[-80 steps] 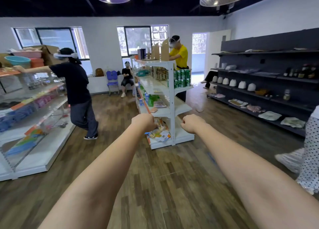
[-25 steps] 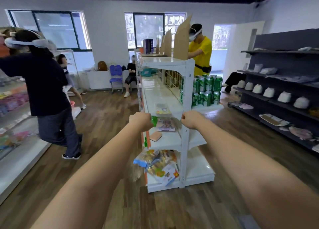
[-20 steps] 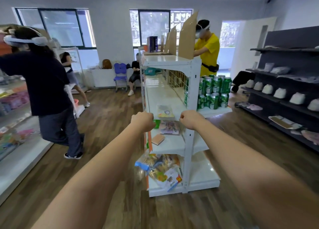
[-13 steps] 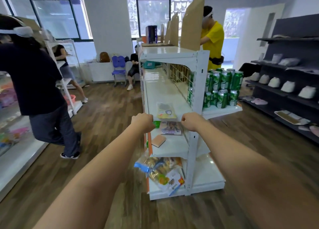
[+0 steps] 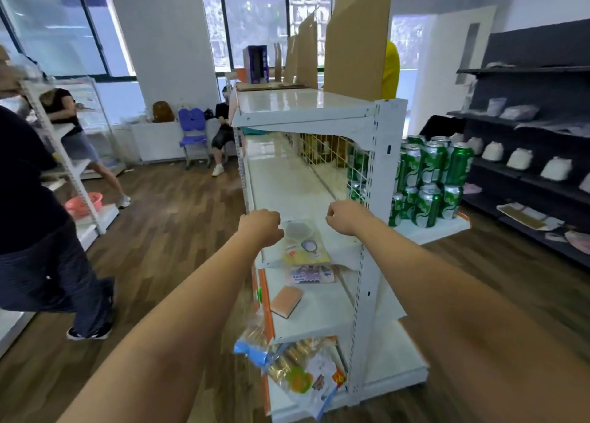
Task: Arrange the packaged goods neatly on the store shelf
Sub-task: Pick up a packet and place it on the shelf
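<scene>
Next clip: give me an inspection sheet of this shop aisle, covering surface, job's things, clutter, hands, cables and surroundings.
Surface: white shelf unit, several tiers, top tier bare apart from cardboard dividers.
Job's things: flat packet at middle tier's front edge; purple packet and pink block one tier lower; snack bags spilling off the bottom tier.
Clutter: green cans stacked on the unit's far side.
Hands: left hand and right hand both fisted, holding nothing, either side of the flat packet.
Cables: nothing seen.
Surroundings: wooden floor, other people, dark wall shelving, windows.
</scene>
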